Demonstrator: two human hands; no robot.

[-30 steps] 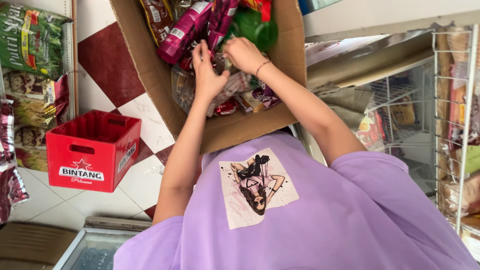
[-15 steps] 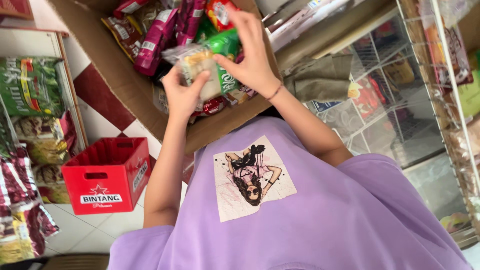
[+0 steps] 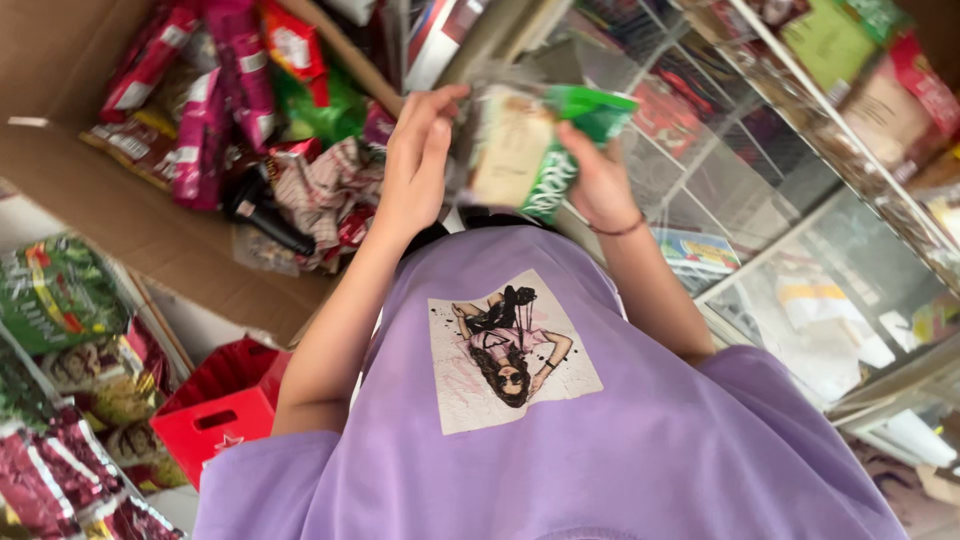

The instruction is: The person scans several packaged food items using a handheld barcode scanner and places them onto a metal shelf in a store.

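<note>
Lifted from the cardboard box (image 3: 120,215), packet (image 3: 530,150) faces glass shelves (image 3: 800,230).

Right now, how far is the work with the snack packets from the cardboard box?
Done: one green and white packet is out of the cardboard box. In hand: the right hand grips it and the left hand touches its side, in front of the glass display case. Left: many pink and red packets lie in the box.
</note>
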